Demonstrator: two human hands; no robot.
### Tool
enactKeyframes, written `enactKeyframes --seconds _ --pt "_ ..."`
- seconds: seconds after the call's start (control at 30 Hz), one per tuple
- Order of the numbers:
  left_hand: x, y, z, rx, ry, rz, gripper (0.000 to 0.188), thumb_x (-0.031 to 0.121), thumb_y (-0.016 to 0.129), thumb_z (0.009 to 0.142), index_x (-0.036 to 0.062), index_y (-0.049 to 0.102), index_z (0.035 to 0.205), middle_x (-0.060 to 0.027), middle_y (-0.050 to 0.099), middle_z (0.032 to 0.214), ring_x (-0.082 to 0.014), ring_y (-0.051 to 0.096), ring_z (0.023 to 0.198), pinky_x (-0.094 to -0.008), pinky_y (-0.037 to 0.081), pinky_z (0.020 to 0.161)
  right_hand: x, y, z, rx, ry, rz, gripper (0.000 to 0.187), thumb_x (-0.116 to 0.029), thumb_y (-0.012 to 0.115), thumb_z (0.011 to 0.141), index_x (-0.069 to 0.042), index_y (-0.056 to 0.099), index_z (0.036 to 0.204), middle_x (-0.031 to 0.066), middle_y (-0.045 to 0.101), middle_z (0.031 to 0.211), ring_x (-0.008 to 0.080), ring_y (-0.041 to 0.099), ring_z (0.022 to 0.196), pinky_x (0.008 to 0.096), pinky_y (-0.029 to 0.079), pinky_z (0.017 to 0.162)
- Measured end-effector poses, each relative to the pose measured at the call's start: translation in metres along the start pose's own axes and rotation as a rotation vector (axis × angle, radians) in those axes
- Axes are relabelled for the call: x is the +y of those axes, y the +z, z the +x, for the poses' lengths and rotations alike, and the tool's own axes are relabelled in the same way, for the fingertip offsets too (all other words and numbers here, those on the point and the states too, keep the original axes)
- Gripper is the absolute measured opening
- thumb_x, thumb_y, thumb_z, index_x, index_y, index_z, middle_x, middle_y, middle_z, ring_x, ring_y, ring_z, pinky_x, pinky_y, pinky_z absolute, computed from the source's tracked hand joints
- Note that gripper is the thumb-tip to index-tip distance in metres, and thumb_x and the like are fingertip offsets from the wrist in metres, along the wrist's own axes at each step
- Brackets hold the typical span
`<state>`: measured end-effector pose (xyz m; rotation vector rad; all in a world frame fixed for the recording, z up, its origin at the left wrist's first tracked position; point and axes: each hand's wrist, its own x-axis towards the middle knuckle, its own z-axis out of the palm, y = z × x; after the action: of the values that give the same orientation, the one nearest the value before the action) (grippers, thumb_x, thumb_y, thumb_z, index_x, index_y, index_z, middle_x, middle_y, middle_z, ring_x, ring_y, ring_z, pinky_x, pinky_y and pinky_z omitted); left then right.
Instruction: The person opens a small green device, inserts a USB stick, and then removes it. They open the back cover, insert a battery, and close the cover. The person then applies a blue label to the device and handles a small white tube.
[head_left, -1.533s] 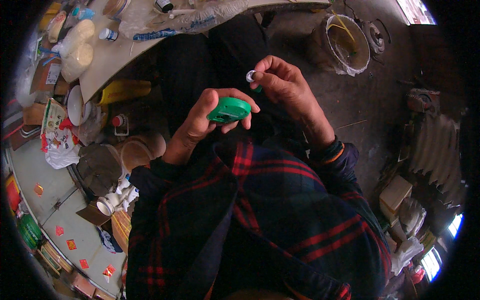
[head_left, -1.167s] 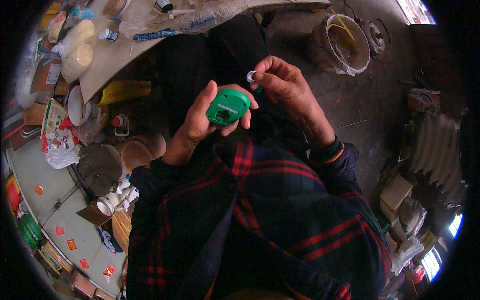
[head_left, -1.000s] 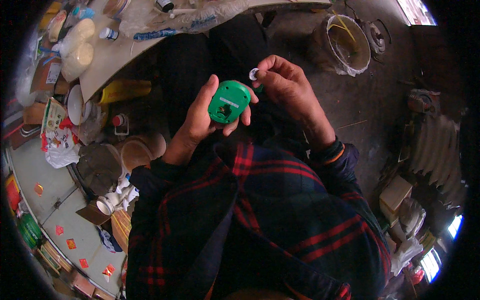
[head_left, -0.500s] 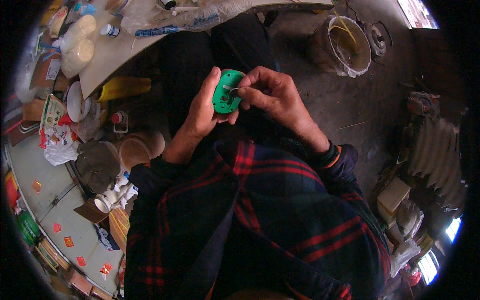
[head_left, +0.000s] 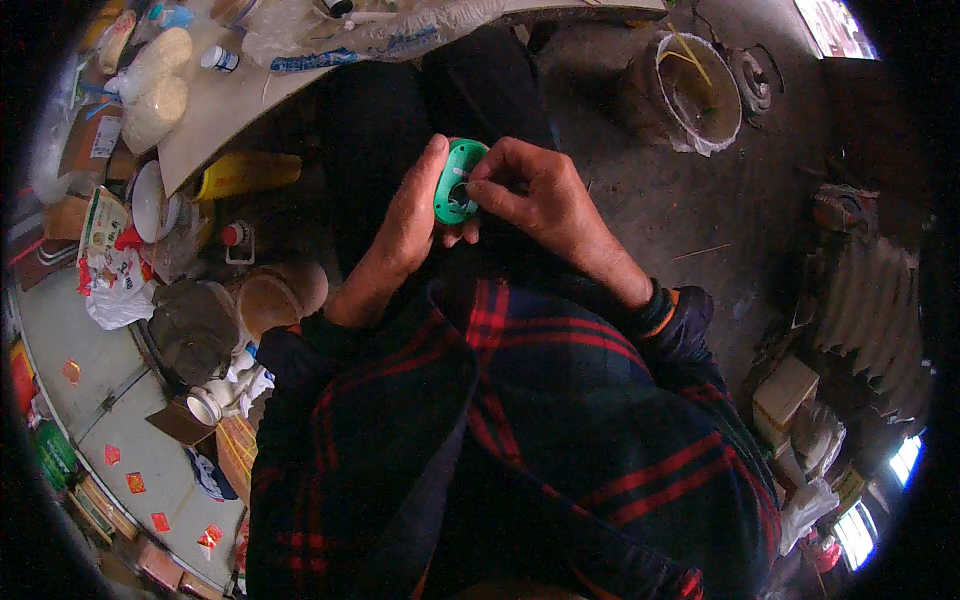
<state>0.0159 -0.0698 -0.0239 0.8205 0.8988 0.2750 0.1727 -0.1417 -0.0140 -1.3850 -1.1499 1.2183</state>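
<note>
"Where's the case [head_left: 451, 176]?"

"Clasped by the left hand [head_left: 407, 213] from its left side — held up, short of the near edge of the counter [head_left: 205, 130], long axis roughly fore-and-aft."

"And the right hand [head_left: 531, 187]?"

"Over its right side, thumb and forefinger nearly together at the recess [head_left: 459, 196]. They hide part of it — whether they pinch anything, one can't tell."

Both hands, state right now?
Left hand: holding the green oval case.
Right hand: fingertips at the case; whether they grip anything can't be told.
</note>
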Motion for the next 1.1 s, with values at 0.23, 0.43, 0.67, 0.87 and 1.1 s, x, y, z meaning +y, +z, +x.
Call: enactKeyframes --seconds 0.23,0.43,0.67,0.87,1.1 --pt "-0.001 -0.001 0.001 -0.030 0.029 0.025 0.059 0.058 0.029 0.096 0.0062 0.056 0.098 -0.0043 0.060 0.073 -0.0119 0.057 0.050 -0.0200 0.037 0.037 0.002 0.002 0.001 -0.003 -0.037 -0.066 0.016 -0.010 0.070 0.081 0.000 0.061 0.088 0.0133 0.067 0.080 0.0175 0.067 0.074 0.0323 0.053 0.065" --pt "0.000 0.000 0.001 -0.009 -0.005 0.034 0.058 0.057 0.029 0.096 0.0064 0.056 0.097 -0.0045 0.061 0.073 -0.0125 0.057 0.050 -0.0201 0.037 0.037 0.003 0.005 0.000 0.051 -0.062 -0.167 0.014 -0.012 0.070 0.079 -0.004 0.061 0.087 0.0166 0.066 0.078 0.0296 0.068 0.073 0.0361 0.052 0.063" --pt "-0.004 -0.001 0.002 -0.002 -0.009 0.007 0.057 0.056 0.029 0.096 0.0067 0.058 0.096 -0.0044 0.060 0.073 -0.0130 0.056 0.048 -0.0211 0.036 0.037 0.006 0.008 0.000 0.078 -0.200 -0.346 0.012 -0.017 0.066 0.080 -0.007 0.060 0.082 0.0153 0.065 0.078 0.0348 0.065 0.070 0.0409 0.051 0.058" --pt "-0.007 0.000 0.003 0.032 -0.042 -0.018 0.058 0.057 0.030 0.096 0.0076 0.060 0.104 -0.0034 0.061 0.074 -0.0127 0.054 0.049 -0.0215 0.036 0.038 0.005 0.009 -0.002 0.079 -0.424 -0.651 0.012 -0.021 0.063 0.079 -0.012 0.058 0.084 0.0096 0.062 0.077 0.0319 0.062 0.062 0.0428 0.049 0.051" --pt "-0.008 -0.002 0.001 0.088 -0.083 -0.113 0.060 0.057 0.026 0.096 0.0113 0.060 0.116 -0.0035 0.064 0.095 -0.0136 0.061 0.077 -0.0263 0.049 0.062 -0.004 0.007 -0.015 -0.052 -0.440 -0.807 0.022 -0.014 0.060 0.079 -0.011 0.062 0.100 0.0061 0.059 0.078 0.0258 0.063 0.065 0.0365 0.050 0.053"
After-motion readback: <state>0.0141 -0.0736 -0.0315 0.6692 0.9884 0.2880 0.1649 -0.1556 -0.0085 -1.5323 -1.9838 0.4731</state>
